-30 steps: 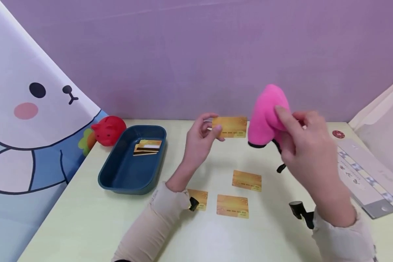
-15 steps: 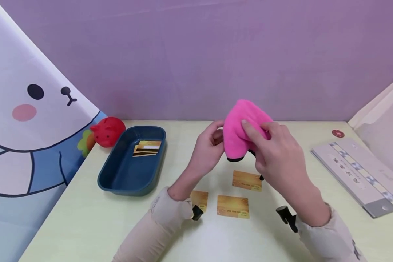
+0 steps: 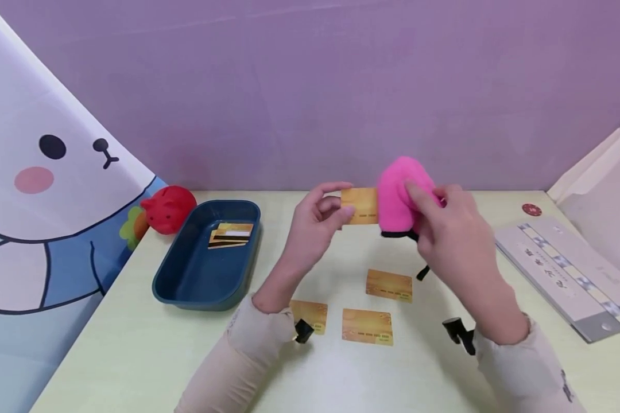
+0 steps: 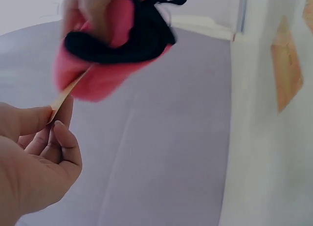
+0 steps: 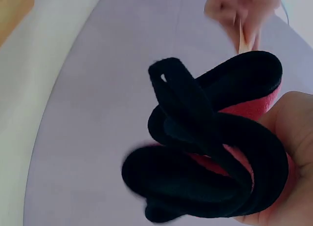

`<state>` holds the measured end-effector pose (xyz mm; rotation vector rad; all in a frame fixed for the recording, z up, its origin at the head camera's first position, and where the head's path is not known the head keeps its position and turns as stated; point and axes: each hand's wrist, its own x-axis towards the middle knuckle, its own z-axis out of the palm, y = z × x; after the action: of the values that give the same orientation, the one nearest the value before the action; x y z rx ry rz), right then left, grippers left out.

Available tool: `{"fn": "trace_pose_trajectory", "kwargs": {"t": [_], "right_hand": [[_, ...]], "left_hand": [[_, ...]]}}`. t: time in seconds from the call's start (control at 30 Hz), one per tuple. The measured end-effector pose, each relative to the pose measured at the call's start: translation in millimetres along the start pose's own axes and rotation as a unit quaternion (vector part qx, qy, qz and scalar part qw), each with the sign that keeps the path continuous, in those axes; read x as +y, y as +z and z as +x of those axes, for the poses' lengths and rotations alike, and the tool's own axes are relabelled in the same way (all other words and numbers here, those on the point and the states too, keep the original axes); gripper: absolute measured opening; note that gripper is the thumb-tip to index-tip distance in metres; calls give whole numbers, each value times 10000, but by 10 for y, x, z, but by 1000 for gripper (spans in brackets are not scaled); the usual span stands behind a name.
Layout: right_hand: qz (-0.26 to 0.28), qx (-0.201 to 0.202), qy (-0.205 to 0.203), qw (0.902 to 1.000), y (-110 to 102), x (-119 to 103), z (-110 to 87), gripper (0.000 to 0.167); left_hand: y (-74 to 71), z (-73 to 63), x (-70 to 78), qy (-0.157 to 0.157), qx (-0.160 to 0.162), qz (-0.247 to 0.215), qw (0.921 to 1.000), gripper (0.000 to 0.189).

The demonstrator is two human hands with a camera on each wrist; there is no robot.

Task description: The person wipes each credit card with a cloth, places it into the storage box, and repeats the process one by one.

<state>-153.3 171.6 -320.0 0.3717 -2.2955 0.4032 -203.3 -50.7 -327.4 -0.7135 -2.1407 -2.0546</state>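
My left hand (image 3: 310, 232) pinches a gold bank card (image 3: 359, 206) by its left end, thumb in front, raised over the table. My right hand (image 3: 452, 246) grips a folded pink plush cloth (image 3: 404, 183) with black edging and a dangling black strap. The cloth overlaps the card's right part and hides it. In the left wrist view, the card (image 4: 62, 100) runs edge-on from my fingertips to the pink fabric (image 4: 100, 84). The right wrist view is mostly filled by the cloth's black edging and looped strap (image 5: 186, 99), with the left hand (image 5: 244, 11) beyond.
Three more gold cards lie face up on the table: one (image 3: 389, 285) farther back, one (image 3: 367, 327) in front, one (image 3: 312, 316) by the left sleeve. A blue tray (image 3: 186, 287) holds several cards. Nearby are a red piggy bank (image 3: 169, 209), a red chip (image 3: 531, 210) and a grey booklet (image 3: 563, 275).
The right hand brought the cloth left over the card, covering it as far as the left fingers, then moved back right. The card's left part shows again. The left hand keeps its pinch.
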Motion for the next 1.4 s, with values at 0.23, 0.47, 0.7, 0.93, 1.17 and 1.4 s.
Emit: {"fn": "trace_pose_trajectory", "kwargs": {"t": [0.23,0.47,0.7,0.93,1.17,1.4], "right_hand": [[-71,414,568,9975,-116,249,18,45],[140,637,100,9978,-123,122,23,45],[399,605,-880,9935,35,-170,-45,51],[287,224,-1169,9925,170,-274,-110,55],[124,-213,-662,9975,155,-245,-116,51],[-5,-524,-26,9986,71,-107,-55,55]], "left_hand": [[-226,40,52,79,548,-124,9984,40],[-181,71,-76,23,790,11,9969,34],[66,6,-205,31,526,317,9981,31],[229,-76,-154,-266,103,60,9996,39],[200,-62,-105,-349,40,78,9994,35],[96,-37,-31,-459,17,144,9988,32]]}}
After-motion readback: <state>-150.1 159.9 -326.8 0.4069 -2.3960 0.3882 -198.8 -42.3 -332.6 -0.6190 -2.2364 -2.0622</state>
